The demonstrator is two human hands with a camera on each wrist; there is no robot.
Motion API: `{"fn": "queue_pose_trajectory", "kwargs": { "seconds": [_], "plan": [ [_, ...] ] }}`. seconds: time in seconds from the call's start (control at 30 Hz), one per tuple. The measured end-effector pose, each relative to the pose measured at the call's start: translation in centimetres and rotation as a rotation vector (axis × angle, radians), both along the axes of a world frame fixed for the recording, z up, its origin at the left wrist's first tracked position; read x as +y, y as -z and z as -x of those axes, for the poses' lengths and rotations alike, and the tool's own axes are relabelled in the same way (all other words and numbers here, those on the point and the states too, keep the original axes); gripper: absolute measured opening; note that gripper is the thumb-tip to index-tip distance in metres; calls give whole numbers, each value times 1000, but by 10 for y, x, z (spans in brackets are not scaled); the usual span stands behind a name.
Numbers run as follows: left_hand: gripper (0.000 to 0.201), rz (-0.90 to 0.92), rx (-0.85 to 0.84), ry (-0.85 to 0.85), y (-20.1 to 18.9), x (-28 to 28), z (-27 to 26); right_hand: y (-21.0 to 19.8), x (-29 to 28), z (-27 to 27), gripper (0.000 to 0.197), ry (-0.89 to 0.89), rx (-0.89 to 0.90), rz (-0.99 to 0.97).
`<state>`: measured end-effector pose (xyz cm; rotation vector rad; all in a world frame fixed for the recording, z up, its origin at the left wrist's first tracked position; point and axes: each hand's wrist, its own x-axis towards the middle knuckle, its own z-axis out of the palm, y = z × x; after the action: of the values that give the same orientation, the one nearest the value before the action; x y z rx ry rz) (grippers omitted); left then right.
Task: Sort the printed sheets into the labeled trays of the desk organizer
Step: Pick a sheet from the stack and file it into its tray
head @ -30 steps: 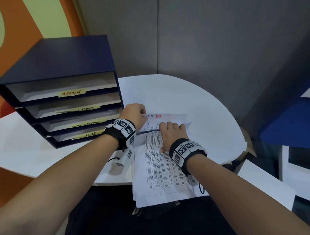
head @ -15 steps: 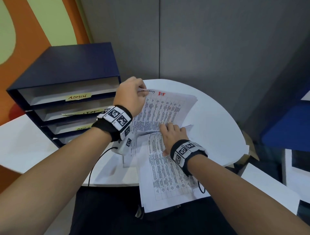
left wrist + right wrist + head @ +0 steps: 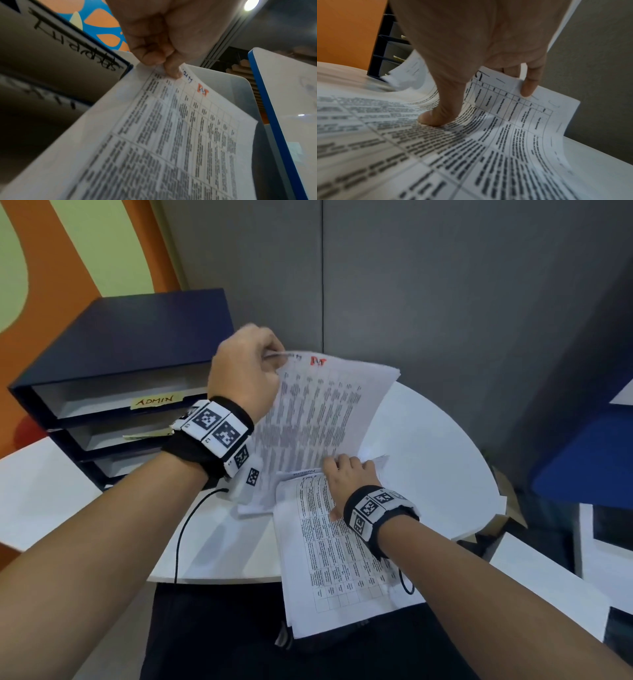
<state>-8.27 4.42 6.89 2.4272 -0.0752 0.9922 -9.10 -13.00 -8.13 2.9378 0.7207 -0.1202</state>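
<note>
My left hand [image 3: 251,371] pinches the top corner of a printed sheet [image 3: 325,412] with a red mark and holds it lifted, tilted above the table; the pinch [image 3: 164,67] shows in the left wrist view, sheet [image 3: 171,135] hanging below. My right hand [image 3: 346,477] rests on the stack of printed sheets [image 3: 335,563] that overhangs the table's near edge; its thumb and fingertips [image 3: 527,89] press the top page [image 3: 488,135]. The dark blue desk organizer [image 3: 144,337] stands at the left, its top tray labeled ADMIN [image 3: 154,401]; lower labels are partly hidden by my wrist.
The round white table [image 3: 428,474] ends close to a grey partition wall [image 3: 445,302]. A black cable [image 3: 181,535] trails from my left wrist over the table edge. A blue-edged white board [image 3: 582,467] stands at the right, with white surfaces below it.
My left hand has lifted the red-marked sheet off the stack, up and away toward the organizer's top. The right hand stayed pressing on the stack.
</note>
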Motion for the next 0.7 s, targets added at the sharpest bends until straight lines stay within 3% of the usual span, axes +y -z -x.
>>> {"fn": "queue_pose_trajectory", "kwargs": {
  "seconds": [0.17,0.33,0.4,0.47,0.57,0.7],
  "plan": [
    [3,113,-203,-106,-50,18,-3,-3,2,-4,97,-6,43,30],
    [9,149,-291,-131,-83,37,-3,-4,4,-6,96,-5,52,41],
    [2,167,-306,-127,-90,42,-1,-6,5,-6,95,1,52,52],
    [19,173,-321,-135,-93,43,3,-6,6,-6,96,0,34,64],
    [27,193,-332,-121,-93,41,9,-5,7,-5,99,-4,-11,67],
    [14,210,-336,-99,-88,38,11,-7,4,-4,114,17,4,89]
  ]
}}
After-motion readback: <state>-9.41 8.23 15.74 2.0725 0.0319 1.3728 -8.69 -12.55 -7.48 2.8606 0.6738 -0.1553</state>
